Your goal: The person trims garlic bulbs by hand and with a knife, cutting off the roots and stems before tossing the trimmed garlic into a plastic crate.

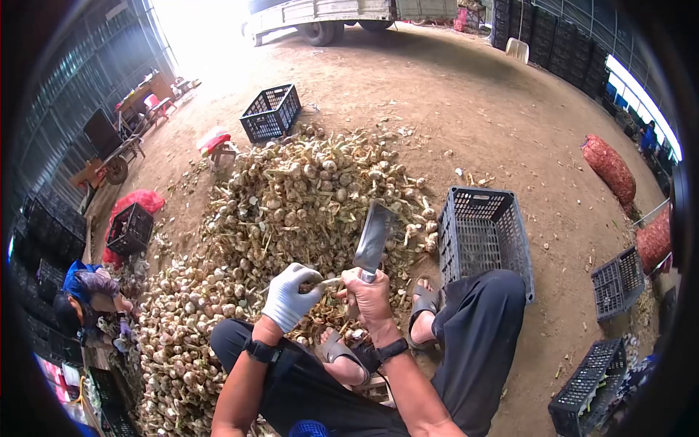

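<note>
My left hand (291, 297), in a white glove, is closed with its fingertips pinched on a thin pale garlic stalk (331, 282). Just right of it, my bare right hand (368, 295) is wrapped round the handle of a cleaver (375, 237), whose broad blade points up and away from me. The stalk reaches across to my right fingers. Behind and below both hands spreads a large pile of garlic (291, 200), heads with dry stalks still on many of them. More loose heads (182, 317) lie to the left.
An empty grey crate (524, 255) stands beside my right knee. Beyond the pile is a black crate (270, 113) near a low stool (218, 147). A person (91, 291) crouches at the left. Red sacks (610, 169) and more crates (617, 282) are at the right; a truck (320, 18) stands far back.
</note>
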Demonstrator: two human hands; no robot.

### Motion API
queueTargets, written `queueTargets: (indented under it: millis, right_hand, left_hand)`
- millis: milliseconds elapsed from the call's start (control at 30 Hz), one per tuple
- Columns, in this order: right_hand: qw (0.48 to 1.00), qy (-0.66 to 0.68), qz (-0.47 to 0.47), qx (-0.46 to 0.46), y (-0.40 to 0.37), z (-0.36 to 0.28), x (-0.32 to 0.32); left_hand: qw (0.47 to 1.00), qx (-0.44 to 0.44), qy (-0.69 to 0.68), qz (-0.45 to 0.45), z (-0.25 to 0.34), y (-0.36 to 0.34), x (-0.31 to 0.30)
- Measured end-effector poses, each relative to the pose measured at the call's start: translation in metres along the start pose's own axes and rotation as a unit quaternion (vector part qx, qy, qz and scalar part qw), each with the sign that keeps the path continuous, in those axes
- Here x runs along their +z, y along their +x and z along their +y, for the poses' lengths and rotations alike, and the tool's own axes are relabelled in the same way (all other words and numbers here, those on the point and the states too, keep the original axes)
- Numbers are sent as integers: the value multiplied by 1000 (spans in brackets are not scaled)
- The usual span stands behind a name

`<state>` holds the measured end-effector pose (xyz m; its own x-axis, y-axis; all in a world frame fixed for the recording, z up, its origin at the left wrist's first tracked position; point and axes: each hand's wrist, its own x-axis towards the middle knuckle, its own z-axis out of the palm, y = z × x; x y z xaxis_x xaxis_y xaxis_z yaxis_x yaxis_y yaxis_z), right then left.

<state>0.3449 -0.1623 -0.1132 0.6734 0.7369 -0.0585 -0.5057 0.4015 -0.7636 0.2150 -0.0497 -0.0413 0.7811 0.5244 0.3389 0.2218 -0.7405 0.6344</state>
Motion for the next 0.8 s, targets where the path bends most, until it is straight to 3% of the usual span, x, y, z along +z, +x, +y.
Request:
queueTargets:
  millis: [133,200,267,333,400,433,733,800]
  right_hand:
    - [997,-69,23,-40,-1,-4,6]
    - [993,-93,39,-58,-3,-4,10]
    - [954,-240,50,-171,-6,2,8]
    - [931,-299,36,-205,-9,1,11]
    - [884,-385,18,-264,-14,-5,22]
    - [885,-376,7,-274,-13,0,21]
    - [875,-424,-28,-230,-10,31,-4]
    - [849,-478,-4,-227,-10,61,-32]
  left_hand:
    - [1000,-29,-10,0,1,2,-1]
    - [997,-34,-34,56,-6,2,2]
    - [994,-71,-48,63,-12,3,4]
    - [952,-243,-183,11,-12,4,3]
    - [945,-250,-210,4,-13,3,2]
    - [938,-255,-236,-4,-14,3,2]
    - [878,-325,-339,-89,-12,1,-9]
    - [851,-354,-378,-90,-19,0,-11]
